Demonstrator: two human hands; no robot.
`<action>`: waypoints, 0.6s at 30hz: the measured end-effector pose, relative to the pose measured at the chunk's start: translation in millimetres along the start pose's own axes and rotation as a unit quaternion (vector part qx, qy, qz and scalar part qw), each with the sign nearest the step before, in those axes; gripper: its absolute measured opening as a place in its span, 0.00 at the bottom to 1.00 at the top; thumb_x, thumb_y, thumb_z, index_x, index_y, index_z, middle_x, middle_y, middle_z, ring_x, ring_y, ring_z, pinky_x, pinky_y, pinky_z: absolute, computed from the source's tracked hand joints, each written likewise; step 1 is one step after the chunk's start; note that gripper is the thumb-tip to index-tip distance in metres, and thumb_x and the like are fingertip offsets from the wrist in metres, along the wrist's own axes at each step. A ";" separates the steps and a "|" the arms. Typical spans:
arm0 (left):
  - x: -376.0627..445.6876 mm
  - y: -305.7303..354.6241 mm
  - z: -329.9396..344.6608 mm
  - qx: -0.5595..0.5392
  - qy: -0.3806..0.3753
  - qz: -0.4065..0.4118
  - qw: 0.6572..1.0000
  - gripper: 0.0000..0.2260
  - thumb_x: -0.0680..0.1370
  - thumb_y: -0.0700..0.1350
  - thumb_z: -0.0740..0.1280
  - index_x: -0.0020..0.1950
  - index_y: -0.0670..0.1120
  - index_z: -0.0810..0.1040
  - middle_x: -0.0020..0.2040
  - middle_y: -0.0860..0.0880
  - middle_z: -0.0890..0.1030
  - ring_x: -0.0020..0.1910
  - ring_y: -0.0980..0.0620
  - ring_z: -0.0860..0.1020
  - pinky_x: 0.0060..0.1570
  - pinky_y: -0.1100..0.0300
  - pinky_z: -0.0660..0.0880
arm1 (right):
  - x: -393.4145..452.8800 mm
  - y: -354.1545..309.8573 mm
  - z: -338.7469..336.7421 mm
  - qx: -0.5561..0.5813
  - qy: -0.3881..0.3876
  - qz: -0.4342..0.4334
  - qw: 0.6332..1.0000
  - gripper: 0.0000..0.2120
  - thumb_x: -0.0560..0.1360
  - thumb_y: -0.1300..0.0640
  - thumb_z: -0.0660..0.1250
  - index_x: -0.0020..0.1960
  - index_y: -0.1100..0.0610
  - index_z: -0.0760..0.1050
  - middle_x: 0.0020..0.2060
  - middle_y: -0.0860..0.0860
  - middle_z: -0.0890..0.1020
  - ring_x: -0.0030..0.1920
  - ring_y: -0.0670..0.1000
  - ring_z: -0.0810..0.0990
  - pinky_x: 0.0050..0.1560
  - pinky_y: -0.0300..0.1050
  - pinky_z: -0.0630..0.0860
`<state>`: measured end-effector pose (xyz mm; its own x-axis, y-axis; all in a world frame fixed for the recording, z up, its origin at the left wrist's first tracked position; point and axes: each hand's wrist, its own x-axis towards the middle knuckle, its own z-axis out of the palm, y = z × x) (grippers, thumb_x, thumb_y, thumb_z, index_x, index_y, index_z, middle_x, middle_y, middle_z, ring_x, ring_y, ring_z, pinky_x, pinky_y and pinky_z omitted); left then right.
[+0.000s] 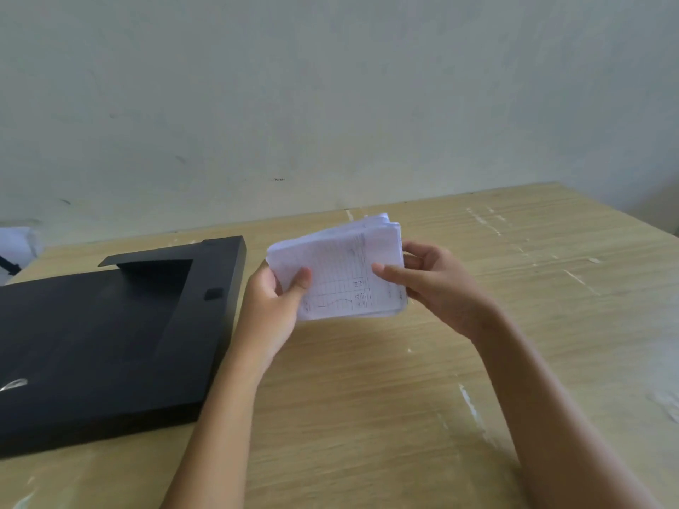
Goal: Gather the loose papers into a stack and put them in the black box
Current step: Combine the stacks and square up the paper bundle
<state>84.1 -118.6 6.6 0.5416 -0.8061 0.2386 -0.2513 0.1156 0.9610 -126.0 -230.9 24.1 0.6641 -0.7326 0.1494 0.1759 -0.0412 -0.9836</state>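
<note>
One stack of papers (341, 268) is being held above the wooden table (367, 398) by two bare hands, clear of the tabletop. The stack is being gripped at its left edge by the left hand (272, 306), with the thumb pressed onto the top sheet and the remaining fingers curled underneath, so that the sheets are being pinched between them. The right edge is being gripped by the right hand (437, 288) in the same manner: the thumb is being laid across the upper face and the fingers are being kept behind the stack. The exact number of sheets cannot be counted, since only layered edges are being shown at the far corner; several are present. Ruled lines and handwriting are being displayed on the top sheet, too blurred to be read. One black box (110, 343) is being kept flat on the table to the left of the hands, apart from the stack, with the left forearm just beside its right edge. One flap at its far end is being shown raised, and one small square catch is visible on its right side. A pale wall (330, 86) is being seen behind the table.
</note>
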 end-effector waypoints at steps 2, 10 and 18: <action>-1.2 1.2 0.5 0.023 0.005 0.010 1.000 0.03 0.81 0.49 0.69 0.52 0.58 0.78 0.46 0.66 0.84 0.46 0.67 0.82 0.38 0.74 0.75 | -0.4 5.5 8.9 -0.048 0.006 0.009 0.999 0.18 0.73 0.52 0.77 0.60 0.56 0.82 0.54 0.56 0.87 0.56 0.57 0.85 0.56 0.55 0.82; -13.5 9.0 18.5 0.193 0.156 0.091 0.965 0.06 0.78 0.50 0.72 0.45 0.51 0.76 0.36 0.56 0.80 0.34 0.58 0.79 0.28 0.71 0.69 | 8.7 22.9 45.1 -0.215 0.219 -0.084 0.948 0.09 0.75 0.53 0.74 0.38 0.53 0.79 0.29 0.46 0.79 0.28 0.41 0.75 0.27 0.37 0.72; -26.1 3.5 32.4 0.201 0.191 0.035 0.960 0.18 0.81 0.53 0.68 0.63 0.40 0.78 0.48 0.46 0.84 0.49 0.42 0.82 0.43 0.55 0.74 | 11.1 37.0 34.3 -0.290 0.188 0.004 0.938 0.20 0.73 0.48 0.77 0.30 0.57 0.74 0.24 0.46 0.74 0.22 0.41 0.69 0.22 0.32 0.63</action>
<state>43.1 -115.9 -0.8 0.7476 -0.5243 0.4076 -0.5452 -0.1341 0.8275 -87.2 -217.3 -7.2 0.3416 -0.9179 0.2017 -0.3259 -0.3170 -0.8907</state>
